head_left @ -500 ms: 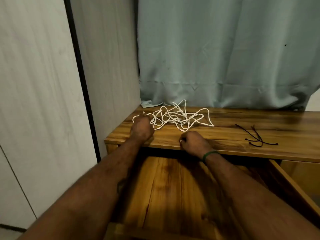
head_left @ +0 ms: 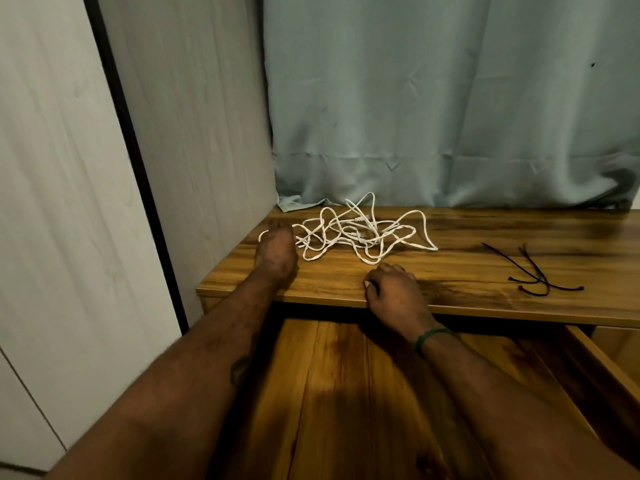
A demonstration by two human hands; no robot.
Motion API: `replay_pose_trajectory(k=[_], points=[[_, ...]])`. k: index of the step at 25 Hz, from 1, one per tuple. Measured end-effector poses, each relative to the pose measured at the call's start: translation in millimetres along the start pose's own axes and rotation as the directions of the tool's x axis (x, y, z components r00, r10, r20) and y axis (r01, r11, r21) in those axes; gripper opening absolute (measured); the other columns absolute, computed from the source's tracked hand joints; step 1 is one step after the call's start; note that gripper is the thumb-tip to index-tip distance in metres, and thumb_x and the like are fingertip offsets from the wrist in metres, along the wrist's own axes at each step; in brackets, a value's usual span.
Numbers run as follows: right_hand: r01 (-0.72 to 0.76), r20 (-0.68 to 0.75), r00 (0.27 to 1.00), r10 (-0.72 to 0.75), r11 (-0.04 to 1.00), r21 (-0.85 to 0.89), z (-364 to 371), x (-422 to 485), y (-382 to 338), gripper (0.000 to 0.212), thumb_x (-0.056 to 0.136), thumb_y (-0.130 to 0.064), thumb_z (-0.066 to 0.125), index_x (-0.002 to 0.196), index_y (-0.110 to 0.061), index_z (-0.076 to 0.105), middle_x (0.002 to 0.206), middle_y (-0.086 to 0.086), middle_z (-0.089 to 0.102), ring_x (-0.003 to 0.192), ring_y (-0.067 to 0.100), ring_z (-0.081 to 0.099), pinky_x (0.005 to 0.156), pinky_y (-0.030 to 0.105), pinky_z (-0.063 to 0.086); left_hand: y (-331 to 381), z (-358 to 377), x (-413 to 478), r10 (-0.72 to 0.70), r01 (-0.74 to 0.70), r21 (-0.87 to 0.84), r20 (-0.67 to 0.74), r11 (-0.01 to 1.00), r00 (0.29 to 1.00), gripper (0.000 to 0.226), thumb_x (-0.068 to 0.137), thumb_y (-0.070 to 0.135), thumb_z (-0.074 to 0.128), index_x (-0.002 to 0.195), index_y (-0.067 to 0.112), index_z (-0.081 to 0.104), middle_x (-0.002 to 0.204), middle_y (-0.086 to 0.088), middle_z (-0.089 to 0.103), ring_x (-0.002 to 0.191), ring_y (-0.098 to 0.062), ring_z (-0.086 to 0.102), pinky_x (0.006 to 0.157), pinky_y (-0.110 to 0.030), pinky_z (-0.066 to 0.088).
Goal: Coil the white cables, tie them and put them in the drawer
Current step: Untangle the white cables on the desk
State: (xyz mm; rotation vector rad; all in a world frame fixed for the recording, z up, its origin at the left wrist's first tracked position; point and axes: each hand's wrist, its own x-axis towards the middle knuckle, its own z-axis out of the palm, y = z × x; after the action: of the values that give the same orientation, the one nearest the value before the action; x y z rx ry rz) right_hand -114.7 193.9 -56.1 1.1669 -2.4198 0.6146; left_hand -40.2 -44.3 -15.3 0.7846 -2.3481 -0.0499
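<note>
A tangle of white cables (head_left: 360, 233) lies on the wooden tabletop (head_left: 467, 271), near its back left corner. My left hand (head_left: 276, 252) sits at the tangle's left end with its fingers curled round a strand of cable. My right hand (head_left: 393, 289) rests curled at the table's front edge, a little in front of the tangle, and something small and white shows by its thumb. Black ties (head_left: 533, 271) lie to the right on the tabletop. Below the front edge the drawer (head_left: 346, 393) stands pulled out.
A blue-grey curtain (head_left: 450, 98) hangs along the back of the table. A pale wardrobe panel (head_left: 194, 133) closes off the left side. The drawer's right wall (head_left: 609, 362) runs diagonally at the lower right.
My left hand has shifted slightly left at the end of the tangle. My right hand stays where it was at the table's edge.
</note>
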Motion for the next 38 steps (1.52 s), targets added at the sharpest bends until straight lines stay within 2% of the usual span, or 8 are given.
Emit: replay_pose_trajectory(k=[10, 17, 21, 25, 29, 33, 35, 38], points=[[0.001, 0.036, 0.999, -0.002, 0.999, 0.041, -2.5, -8.6, -2.5, 0.026, 0.097, -0.027, 0.048, 0.112, -0.019, 0.068, 0.111, 0.002, 0.065, 0.110, 0.024, 0.053, 0.095, 0.040, 0.042, 30.7, -7.8, -19.0, -0.020, -0.011, -0.490, -0.057, 0.872, 0.998, 0.030, 0.098, 0.013, 0.054, 0.126, 0.017, 0.066, 0.125, -0.010, 0.069, 0.110, -0.027, 0.065, 0.096, -0.033, 0.049], [-0.017, -0.085, 0.995, 0.049, 0.939, 0.343, -7.8, -9.2, -0.8, 0.063, 0.097, -0.026, 0.058, 0.152, -0.011, 0.031, 0.150, 0.014, 0.042, 0.134, 0.028, 0.044, 0.110, 0.036, 0.038, 90.4, -36.8, -50.3, 0.071, 0.558, -0.796, 0.559, -0.235, 0.826, 0.027, 0.103, -0.002, 0.038, 0.103, 0.000, 0.064, 0.082, -0.015, 0.067, 0.061, -0.016, 0.071, 0.062, -0.025, 0.062], [-0.105, -0.130, 0.970, 0.204, 0.839, 0.534, -12.5, -6.6, 3.3, 0.056, 0.098, -0.019, 0.055, 0.151, -0.015, 0.036, 0.151, 0.008, 0.046, 0.134, 0.021, 0.047, 0.110, 0.032, 0.039, 84.8, -38.7, -71.5, 0.298, 0.626, -0.768, 0.634, 0.134, 0.714, 0.033, 0.098, -0.003, 0.036, 0.101, 0.004, 0.067, 0.074, -0.009, 0.067, 0.059, -0.015, 0.058, 0.053, -0.026, 0.050], [-0.078, -0.113, 0.980, 0.163, 0.843, 0.533, -12.9, -4.4, 6.3, 0.018, 0.098, -0.022, 0.057, 0.102, -0.016, 0.073, 0.095, -0.001, 0.072, 0.088, 0.016, 0.065, 0.070, 0.024, 0.040, 92.6, -39.5, -79.0, 0.212, 0.401, -0.801, 0.529, 0.444, 0.822, 0.029, 0.095, 0.000, 0.043, 0.100, -0.003, 0.071, 0.090, -0.011, 0.071, 0.057, -0.018, 0.054, 0.046, -0.019, 0.041], [-0.071, -0.096, 0.984, 0.149, 0.828, 0.556, -9.6, -4.2, 4.8, 0.017, 0.089, -0.010, 0.060, 0.100, -0.013, 0.072, 0.097, 0.006, 0.075, 0.089, 0.020, 0.068, 0.076, 0.029, 0.051, 96.2, -43.3, -81.0, 0.424, -0.263, -0.469, 0.279, 0.843, 0.862, 0.033, 0.095, 0.052, 0.056, 0.096, 0.024, 0.074, 0.097, 0.004, 0.074, 0.090, -0.015, 0.068, 0.077, -0.032, 0.054], [-0.053, -0.104, 0.989, 0.105, 0.909, 0.413, -5.5, -1.4, 11.7, 0.021, 0.090, -0.018, 0.059, 0.103, -0.010, 0.073, 0.101, 0.010, 0.074, 0.094, 0.026, 0.068, 0.078, 0.031, 0.051, 93.9, -62.6, -70.6, 0.449, -0.408, -0.383, 0.020, 0.829, 0.893, 0.032, 0.104, 0.037, 0.047, 0.101, 0.015, 0.069, 0.098, -0.007, 0.072, 0.091, -0.025, 0.064, 0.079, -0.035, 0.049], [-0.086, -0.069, 0.992, 0.108, 0.960, 0.265, -4.3, 2.5, 12.1, 0.019, 0.090, -0.023, 0.062, 0.096, -0.010, 0.075, 0.098, 0.013, 0.073, 0.093, 0.030, 0.067, 0.074, 0.028, 0.047, 76.7, -78.3, -59.9, -0.018, -0.229, -0.724, -0.316, 0.651, 0.949, 0.031, 0.106, 0.029, 0.041, 0.092, 0.014, 0.063, 0.089, -0.005, 0.067, 0.082, -0.020, 0.060, 0.073, -0.031, 0.045], [-0.123, -0.040, 0.991, 0.128, 0.987, 0.102, 0.9, 7.1, 9.1, 0.013, 0.085, -0.016, 0.063, 0.087, -0.007, 0.072, 0.095, 0.016, 0.071, 0.090, 0.034, 0.067, 0.073, 0.030, 0.051, 37.8, -76.4, -41.4, -0.635, -0.009, -0.912, -0.292, 0.411, 0.715, 0.036, 0.108, 0.025, 0.036, 0.097, 0.005, 0.064, 0.088, -0.005, 0.065, 0.081, -0.022, 0.062, 0.071, -0.028, 0.045]])
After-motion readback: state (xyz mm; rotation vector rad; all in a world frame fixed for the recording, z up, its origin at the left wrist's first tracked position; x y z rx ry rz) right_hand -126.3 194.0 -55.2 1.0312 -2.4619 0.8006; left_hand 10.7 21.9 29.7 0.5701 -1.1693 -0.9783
